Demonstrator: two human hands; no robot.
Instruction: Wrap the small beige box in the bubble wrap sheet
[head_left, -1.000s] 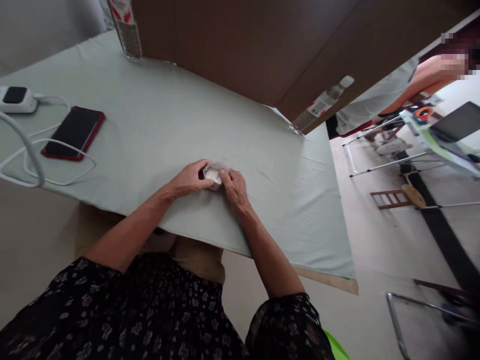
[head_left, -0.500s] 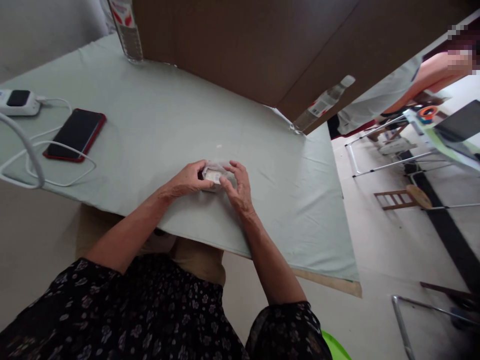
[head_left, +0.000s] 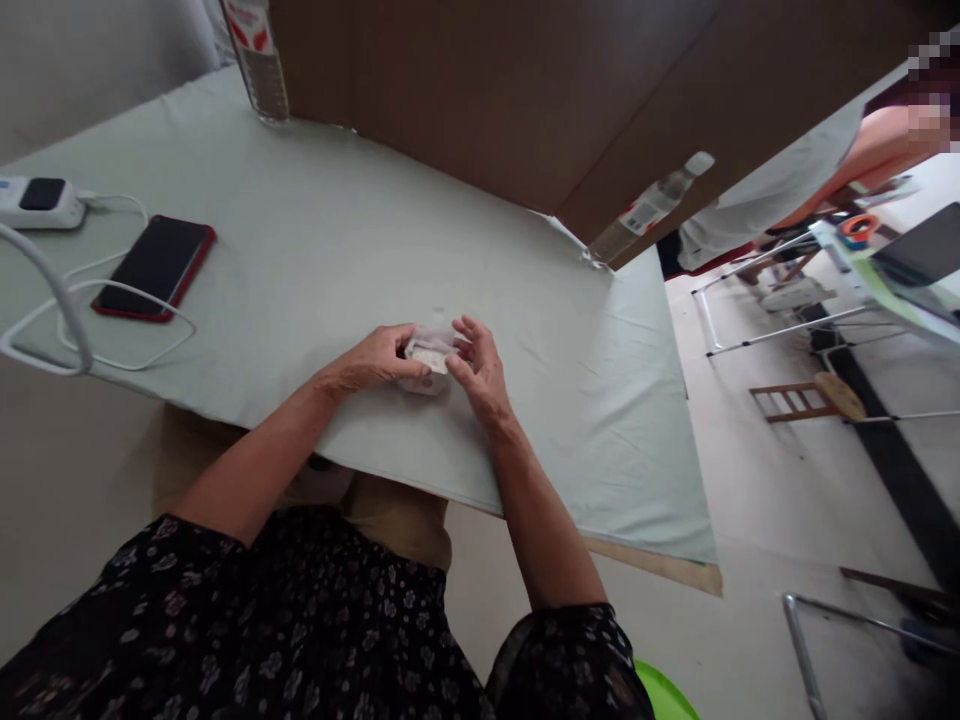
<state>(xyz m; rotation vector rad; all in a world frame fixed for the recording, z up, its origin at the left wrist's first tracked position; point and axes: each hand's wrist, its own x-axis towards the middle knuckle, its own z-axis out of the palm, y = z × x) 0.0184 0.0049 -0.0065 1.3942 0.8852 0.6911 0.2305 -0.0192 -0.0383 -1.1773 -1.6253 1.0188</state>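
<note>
A small whitish box (head_left: 427,358), partly see-through like plastic, rests on the pale green cloth near the table's front edge. My left hand (head_left: 376,358) grips its left side, thumb over the front and fingers behind. At the right side my right hand (head_left: 481,370) is open, its thumb and fingers apart close to the box's edge; whether the fingertips touch it I cannot tell. A pale clear flap or tab (head_left: 439,314) shows just behind the box. The contents are too blurred to make out.
A phone with a red case (head_left: 157,268), a white cable (head_left: 161,300) and a white power strip (head_left: 41,203) lie at left. A tall brown cardboard panel (head_left: 465,100) stands behind, with water bottles (head_left: 264,85) (head_left: 649,210) by it. Another person (head_left: 780,170) is beyond, right.
The right thumb has drawn back from the box's front to its right edge. More of the box's pale front now shows, and the clear flap behind it has come into view. The left hand keeps its hold.
</note>
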